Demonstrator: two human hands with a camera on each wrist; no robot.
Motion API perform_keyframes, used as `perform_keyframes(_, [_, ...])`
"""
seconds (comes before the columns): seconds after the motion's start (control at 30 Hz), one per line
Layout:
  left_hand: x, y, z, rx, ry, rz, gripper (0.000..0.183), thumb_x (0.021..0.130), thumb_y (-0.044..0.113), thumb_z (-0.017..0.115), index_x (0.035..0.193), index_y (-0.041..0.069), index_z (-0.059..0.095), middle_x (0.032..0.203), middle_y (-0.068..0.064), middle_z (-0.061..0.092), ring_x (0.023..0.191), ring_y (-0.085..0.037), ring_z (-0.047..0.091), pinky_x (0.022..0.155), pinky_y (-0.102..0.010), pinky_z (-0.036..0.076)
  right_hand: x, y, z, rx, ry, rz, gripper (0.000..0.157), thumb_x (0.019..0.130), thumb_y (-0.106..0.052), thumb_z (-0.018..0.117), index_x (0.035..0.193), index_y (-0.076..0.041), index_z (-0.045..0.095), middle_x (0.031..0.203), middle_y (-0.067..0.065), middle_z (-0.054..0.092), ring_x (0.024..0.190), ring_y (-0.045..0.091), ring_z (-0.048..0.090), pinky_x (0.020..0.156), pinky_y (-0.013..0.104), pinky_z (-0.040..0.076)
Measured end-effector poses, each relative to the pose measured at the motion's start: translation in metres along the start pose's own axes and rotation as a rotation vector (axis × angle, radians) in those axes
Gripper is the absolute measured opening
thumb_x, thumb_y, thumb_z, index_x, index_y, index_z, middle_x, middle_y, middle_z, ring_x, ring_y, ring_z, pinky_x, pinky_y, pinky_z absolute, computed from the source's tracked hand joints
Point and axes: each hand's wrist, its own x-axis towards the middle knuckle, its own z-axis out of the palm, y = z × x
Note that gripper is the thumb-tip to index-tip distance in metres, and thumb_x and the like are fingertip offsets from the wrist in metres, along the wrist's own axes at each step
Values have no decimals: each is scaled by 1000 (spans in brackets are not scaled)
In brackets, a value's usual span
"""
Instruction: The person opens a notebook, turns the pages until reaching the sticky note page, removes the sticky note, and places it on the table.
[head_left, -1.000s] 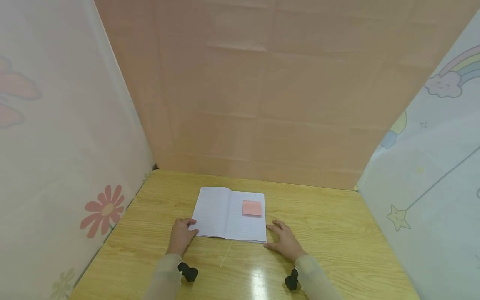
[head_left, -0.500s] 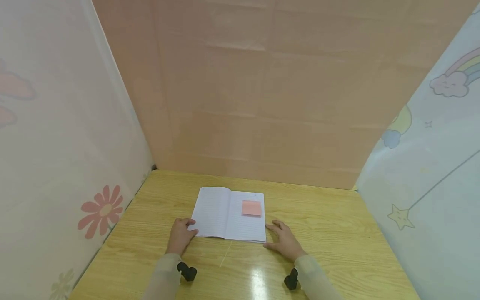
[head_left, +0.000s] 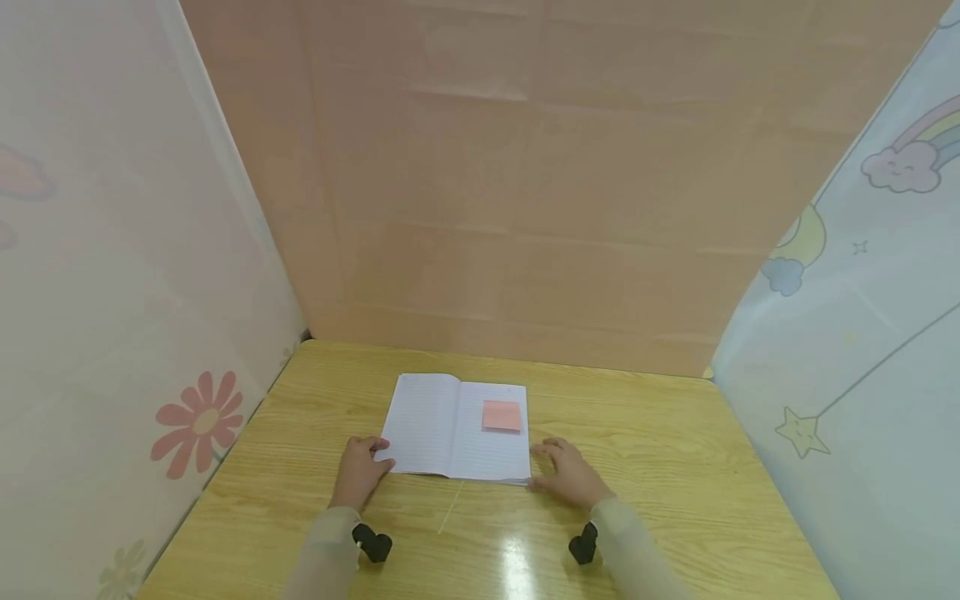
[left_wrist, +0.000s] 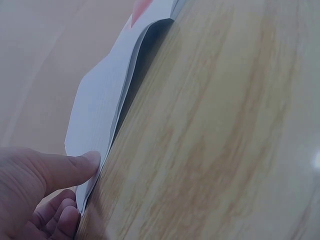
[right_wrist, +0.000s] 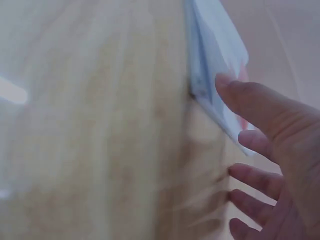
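Observation:
An open notebook (head_left: 423, 425) with lined white pages lies on the wooden table. A pink sticky note pad (head_left: 502, 415) sits on its right page. My left hand (head_left: 360, 471) pinches the notebook's lower left edge; in the left wrist view the thumb (left_wrist: 75, 170) presses on the page and the other fingers curl beneath it. My right hand (head_left: 567, 473) is at the lower right corner, its fingers spread and relaxed beside the edge. The right wrist view shows the right thumb (right_wrist: 245, 97) over the page corner; whether it touches is unclear.
The wooden table (head_left: 637, 467) extends around the notebook. A brown paper sheet (head_left: 510, 208) rises behind it. Patterned white sheets hang at the left (head_left: 112, 292) and right (head_left: 885, 333). A thin pale strip (head_left: 452, 507) is visible on the table below the notebook's spine.
My right hand has shifted slightly, its thumb now drawn closer to the fingers near the lower right corner. The left hand keeps its hold, and the notebook lies the same way.

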Motion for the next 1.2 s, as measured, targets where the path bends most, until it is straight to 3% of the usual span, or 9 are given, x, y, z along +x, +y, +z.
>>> perform_keyframes(0.27, [1,0,0,12,5,2,28,78,5,77,104,-2,69,106,-19,56,95,-29,56,88,-47,48,10,-18,-24,105,-81,8,67,84,-33,75,138,-2,51,137,19,54,125,41,50,102,57,41])
perform_keyframes(0.5, [-1,0,1,14,11,0,27,78,5,77,103,-1,69,106,-18,57,94,-28,56,88,-47,49,15,-32,-36,202,-108,38,61,88,-27,71,141,-9,48,137,18,53,127,42,47,99,59,43])
perform_keyframes(0.8, [0,-2,3,10,9,10,28,78,6,77,104,-1,69,105,-18,57,94,-28,56,87,-47,49,28,-43,-37,202,-36,14,49,91,-23,68,136,-9,54,132,14,58,120,36,53,95,54,47])
perform_keyframes(1.07, [-1,-1,0,-4,9,20,28,78,5,77,104,-2,69,105,-19,57,94,-29,56,87,-47,48,52,-44,-26,375,99,58,38,89,-15,70,125,-10,61,122,10,62,110,30,60,88,40,54])
perform_keyframes(1.2, [-1,0,0,-7,7,14,28,78,5,77,104,-2,69,106,-19,57,94,-29,56,87,-47,48,63,-40,-18,475,153,83,38,87,-14,72,123,-8,62,121,13,60,109,30,61,88,41,54])
